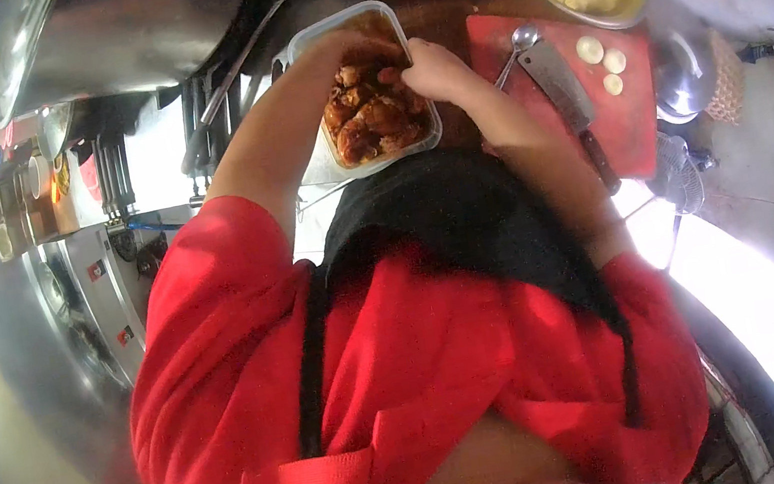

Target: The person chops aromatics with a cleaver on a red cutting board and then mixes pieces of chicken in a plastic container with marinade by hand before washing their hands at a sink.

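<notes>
A clear rectangular plastic container [436,129] stands before me at the edge of a brown work surface. Pieces of meat in dark brown sauce [379,121], perhaps chicken, lie inside it. My left hand [363,44] reaches down into the far end of the container; its fingers are hidden among the meat and sauce, so its grip does not show. On the container's right rim, my right hand [437,70] grips the wall with the thumb at the inner side.
Right of the container, a red cutting board [623,128] bears a cleaver [560,85], a metal spoon [523,38] and several pale round slices [590,49]. A metal bowl [625,22] of yellow sheets stands behind. At left are a large steel pot [127,40] and a ladle [244,59].
</notes>
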Demonstrator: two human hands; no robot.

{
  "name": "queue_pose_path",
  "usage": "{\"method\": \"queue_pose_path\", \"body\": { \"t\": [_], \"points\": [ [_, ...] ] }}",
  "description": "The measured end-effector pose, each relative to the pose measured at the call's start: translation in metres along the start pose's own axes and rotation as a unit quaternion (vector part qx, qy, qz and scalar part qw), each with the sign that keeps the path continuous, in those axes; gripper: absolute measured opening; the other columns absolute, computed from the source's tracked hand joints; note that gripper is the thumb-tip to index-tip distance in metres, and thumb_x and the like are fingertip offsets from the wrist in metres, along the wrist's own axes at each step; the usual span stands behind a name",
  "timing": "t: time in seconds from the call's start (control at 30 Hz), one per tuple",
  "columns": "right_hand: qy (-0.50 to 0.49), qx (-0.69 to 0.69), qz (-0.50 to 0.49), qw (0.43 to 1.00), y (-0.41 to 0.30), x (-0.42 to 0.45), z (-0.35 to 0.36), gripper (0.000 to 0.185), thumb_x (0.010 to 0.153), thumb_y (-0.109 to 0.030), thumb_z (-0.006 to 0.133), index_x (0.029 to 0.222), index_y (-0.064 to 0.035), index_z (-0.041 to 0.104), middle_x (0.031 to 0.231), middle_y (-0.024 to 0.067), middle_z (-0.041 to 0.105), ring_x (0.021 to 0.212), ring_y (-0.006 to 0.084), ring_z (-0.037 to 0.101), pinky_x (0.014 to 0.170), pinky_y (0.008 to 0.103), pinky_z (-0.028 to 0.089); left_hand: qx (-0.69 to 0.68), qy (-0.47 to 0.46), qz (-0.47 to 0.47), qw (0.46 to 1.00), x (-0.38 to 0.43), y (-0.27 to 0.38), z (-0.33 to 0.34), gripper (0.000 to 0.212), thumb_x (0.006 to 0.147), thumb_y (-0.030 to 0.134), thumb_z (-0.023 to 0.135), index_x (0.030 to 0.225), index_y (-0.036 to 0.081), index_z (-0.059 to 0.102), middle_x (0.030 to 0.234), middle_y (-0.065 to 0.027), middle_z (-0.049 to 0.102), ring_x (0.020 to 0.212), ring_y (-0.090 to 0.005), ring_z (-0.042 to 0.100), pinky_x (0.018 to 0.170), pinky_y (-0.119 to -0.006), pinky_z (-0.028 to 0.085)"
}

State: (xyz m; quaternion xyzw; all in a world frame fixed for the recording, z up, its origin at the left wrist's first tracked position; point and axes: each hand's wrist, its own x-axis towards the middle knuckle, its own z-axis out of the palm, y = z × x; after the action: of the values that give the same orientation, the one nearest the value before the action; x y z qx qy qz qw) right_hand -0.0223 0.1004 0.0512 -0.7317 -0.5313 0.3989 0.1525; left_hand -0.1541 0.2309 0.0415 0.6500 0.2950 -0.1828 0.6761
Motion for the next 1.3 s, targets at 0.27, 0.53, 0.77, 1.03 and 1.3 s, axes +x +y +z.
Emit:
{"method": "queue_pose_path", "body": {
  "t": [0.27,0.53,0.77,1.03,1.3],
  "points": [
    [-0.011,0.001,-0.016,1.0,-0.007,-0.005,0.0,0.035,0.071,-0.017,0.052,0.1,0.002,0.054,0.097,0.0257,0.057,0.093,0.0385,0.056,0.081,0.0436,0.044,0.313,0.041,0.111,0.942,0.008,-0.057,-0.001,0.052,0.074,0.046,0.059,0.117,0.018,0.053,0.117,-0.009,0.053,0.104,-0.0205,0.052,0.085,-0.034,0.041],
    [-0.045,0.008,-0.027,0.999,-0.017,-0.013,-0.01,0.038,0.075,-0.024,0.058,0.1,0.0027,0.05,0.098,0.0254,0.056,0.096,0.0381,0.053,0.082,0.0421,0.042,0.516,0.121,-0.054,0.846,-0.055,-0.025,0.097,0.063,0.074,0.062,0.042,0.125,0.026,0.045,0.139,-0.004,0.028,0.132,-0.0384,-0.001,0.098,-0.065,0.001],
    [0.017,-0.013,-0.03,0.999,-0.006,-0.007,0.001,0.035,0.072,-0.022,0.054,0.098,0.0011,0.056,0.098,0.0246,0.058,0.094,0.0374,0.055,0.081,0.0436,0.044,0.451,-0.025,-0.145,0.881,0.0,-0.024,0.088,0.06,0.068,0.056,0.054,0.119,0.025,0.052,0.12,-0.0125,0.051,0.12,-0.0278,0.04,0.097,-0.052,0.025],
    [0.001,-0.006,-0.016,1.0,-0.014,-0.011,-0.006,0.033,0.072,-0.018,0.052,0.097,0.002,0.056,0.097,0.0251,0.058,0.096,0.0374,0.055,0.083,0.0433,0.043,0.452,0.197,-0.107,0.863,0.003,-0.029,0.087,0.029,0.074,0.029,0.053,0.093,0.011,0.063,0.091,-0.0127,0.063,0.087,-0.0273,0.06,0.07,-0.038,0.049],
    [-0.023,0.007,-0.019,1.0,-0.008,-0.007,-0.002,0.036,0.072,-0.016,0.05,0.104,0.0017,0.049,0.098,0.0255,0.056,0.096,0.0381,0.054,0.082,0.0432,0.042,0.536,0.416,0.078,0.731,-0.019,-0.052,0.035,0.023,0.069,0.027,0.059,0.083,0.008,0.063,0.081,-0.0116,0.062,0.081,-0.0277,0.06,0.068,-0.038,0.048]
  ]
}}
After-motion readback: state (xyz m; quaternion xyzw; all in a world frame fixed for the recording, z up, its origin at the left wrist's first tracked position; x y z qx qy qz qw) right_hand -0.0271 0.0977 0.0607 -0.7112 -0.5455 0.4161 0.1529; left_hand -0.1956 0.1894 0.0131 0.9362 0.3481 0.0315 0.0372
